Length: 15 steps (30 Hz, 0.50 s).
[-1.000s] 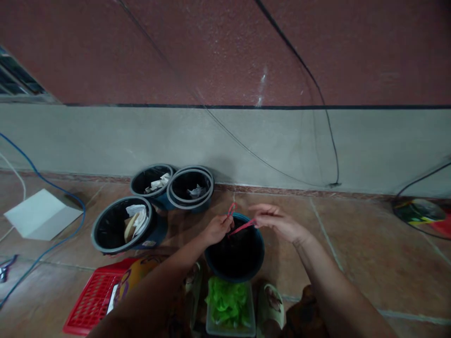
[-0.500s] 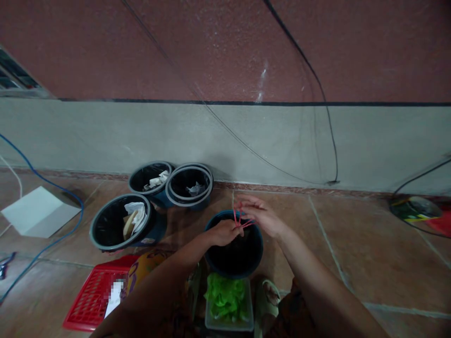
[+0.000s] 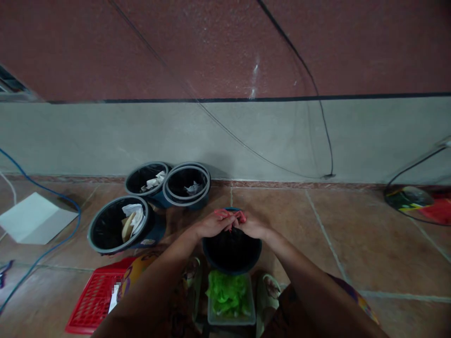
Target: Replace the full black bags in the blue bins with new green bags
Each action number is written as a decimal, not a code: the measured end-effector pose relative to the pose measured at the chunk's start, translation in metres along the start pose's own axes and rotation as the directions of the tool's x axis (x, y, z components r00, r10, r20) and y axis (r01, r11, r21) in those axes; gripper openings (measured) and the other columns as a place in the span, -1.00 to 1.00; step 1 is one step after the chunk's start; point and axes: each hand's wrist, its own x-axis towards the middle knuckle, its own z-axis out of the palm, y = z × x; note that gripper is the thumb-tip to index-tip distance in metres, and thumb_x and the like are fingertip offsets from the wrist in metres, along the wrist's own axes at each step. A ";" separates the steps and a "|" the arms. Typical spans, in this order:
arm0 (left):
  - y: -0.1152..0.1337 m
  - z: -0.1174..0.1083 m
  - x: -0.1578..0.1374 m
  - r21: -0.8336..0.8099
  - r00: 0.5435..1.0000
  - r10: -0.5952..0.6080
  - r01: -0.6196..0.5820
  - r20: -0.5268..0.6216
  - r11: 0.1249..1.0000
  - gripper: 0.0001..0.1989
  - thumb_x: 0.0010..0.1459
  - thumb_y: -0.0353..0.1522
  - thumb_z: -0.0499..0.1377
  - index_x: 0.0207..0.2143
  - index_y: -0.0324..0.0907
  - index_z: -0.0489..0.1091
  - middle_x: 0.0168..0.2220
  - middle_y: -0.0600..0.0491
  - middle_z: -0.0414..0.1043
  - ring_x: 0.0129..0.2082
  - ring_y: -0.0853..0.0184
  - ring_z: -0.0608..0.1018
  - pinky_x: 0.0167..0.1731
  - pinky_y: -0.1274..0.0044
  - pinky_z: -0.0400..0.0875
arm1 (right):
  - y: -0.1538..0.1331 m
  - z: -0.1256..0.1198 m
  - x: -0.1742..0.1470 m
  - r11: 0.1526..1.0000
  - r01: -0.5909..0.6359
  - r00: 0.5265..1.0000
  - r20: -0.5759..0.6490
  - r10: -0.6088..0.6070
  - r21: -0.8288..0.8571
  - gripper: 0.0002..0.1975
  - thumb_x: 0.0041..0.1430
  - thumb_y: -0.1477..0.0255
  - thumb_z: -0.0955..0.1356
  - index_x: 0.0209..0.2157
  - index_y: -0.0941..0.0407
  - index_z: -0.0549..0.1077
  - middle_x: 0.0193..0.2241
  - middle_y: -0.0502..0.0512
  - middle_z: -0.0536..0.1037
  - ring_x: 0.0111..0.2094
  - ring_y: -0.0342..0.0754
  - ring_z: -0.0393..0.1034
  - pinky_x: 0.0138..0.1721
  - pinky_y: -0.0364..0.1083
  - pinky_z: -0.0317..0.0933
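Note:
Over a dark bucket with a blue rim, my left hand and my right hand meet, fingers closed. Both grip a thin pink plastic strip, bunched between them with loops sticking up; its exact kind is hard to make out. The fingertips partly hide it. Just in front of the bucket, between my sandalled feet, sits a clear plastic container filled with green leaves that look like lettuce.
Bins lined with black bags stand at left, holding crumpled paper. A red basket lies near my left knee. Farther left are a white box and a blue cable. A black cord hangs down the wall.
My hands have come together, and my right hand has lowered from its spread position. The pink strip, stretched between the fingers before, is now gathered up. The view has shifted slightly.

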 end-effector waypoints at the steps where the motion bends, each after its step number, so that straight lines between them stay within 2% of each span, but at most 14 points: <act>1: 0.001 -0.002 -0.001 -0.008 1.000 0.011 -0.011 0.001 1.000 -0.43 0.32 -0.09 -0.15 -0.59 -0.20 0.35 -0.56 0.10 0.30 -0.45 0.43 0.38 -0.26 0.58 0.32 | -0.001 0.001 0.001 0.999 0.042 0.998 0.042 -0.042 -0.005 -0.86 0.07 0.32 0.37 -0.50 0.04 0.53 -0.42 -0.01 0.59 -0.34 -0.08 0.38 -0.12 -0.12 0.23; 3: 0.003 -0.006 -0.002 -0.022 1.000 0.004 -0.004 0.001 1.000 -0.45 0.31 -0.10 -0.15 -0.54 -0.21 0.38 -0.57 0.11 0.27 -0.49 0.44 0.35 -0.34 0.59 0.30 | 0.002 0.002 0.003 0.996 0.088 0.991 0.105 -0.084 -0.031 -0.77 0.10 0.23 0.35 -0.49 0.06 0.51 -0.45 0.00 0.57 -0.34 -0.08 0.38 -0.13 -0.10 0.24; 5: 0.003 -0.009 -0.003 -0.029 1.000 -0.018 0.018 -0.002 0.999 -0.48 0.31 -0.11 -0.14 -0.44 -0.23 0.43 -0.55 0.12 0.27 -0.50 0.44 0.34 -0.39 0.60 0.28 | 0.007 0.001 0.004 0.997 0.070 0.992 0.107 -0.067 -0.027 -0.72 0.10 0.18 0.34 -0.49 0.09 0.51 -0.48 0.00 0.55 -0.36 -0.07 0.38 -0.16 -0.10 0.25; 8: 0.004 -0.014 -0.005 -0.024 0.999 -0.035 0.035 -0.004 0.999 -0.47 0.32 -0.10 -0.16 -0.33 -0.24 0.47 -0.57 0.13 0.25 -0.51 0.44 0.33 -0.41 0.61 0.26 | 0.017 -0.004 0.005 1.000 0.010 1.000 -0.003 -0.010 -0.029 -0.74 0.09 0.20 0.35 -0.45 0.10 0.53 -0.47 0.01 0.55 -0.37 -0.08 0.37 -0.24 -0.13 0.24; 11: 0.005 -0.016 -0.006 -0.025 1.000 -0.021 0.021 0.009 0.999 -0.46 0.33 -0.10 -0.17 -0.29 -0.23 0.48 -0.58 0.15 0.22 -0.52 0.44 0.33 -0.40 0.61 0.26 | 0.027 -0.008 0.005 0.983 -0.179 0.977 -0.127 0.173 -0.034 -0.84 0.03 0.30 0.39 -0.44 0.10 0.53 -0.54 -0.03 0.51 -0.49 -0.15 0.30 -0.41 -0.18 0.19; 13: 0.006 -0.015 -0.007 -0.036 0.999 -0.015 0.016 0.039 0.999 -0.48 0.33 -0.10 -0.17 -0.28 -0.23 0.47 -0.57 0.15 0.24 -0.51 0.45 0.34 -0.40 0.61 0.26 | 0.032 -0.008 0.005 0.944 -0.328 0.934 -0.159 0.319 -0.031 -0.91 0.00 0.37 0.39 -0.45 0.10 0.52 -0.60 -0.06 0.47 -0.56 -0.19 0.24 -0.50 -0.21 0.13; 15: 0.005 -0.012 -0.008 -0.043 0.997 -0.031 0.034 0.069 0.998 -0.49 0.33 -0.10 -0.16 -0.27 -0.22 0.45 -0.55 0.15 0.26 -0.51 0.46 0.35 -0.41 0.62 0.26 | 0.035 -0.006 0.004 0.914 -0.402 0.904 -0.181 0.386 -0.059 -0.95 -0.02 0.43 0.38 -0.45 0.08 0.51 -0.62 -0.06 0.46 -0.57 -0.19 0.24 -0.53 -0.21 0.13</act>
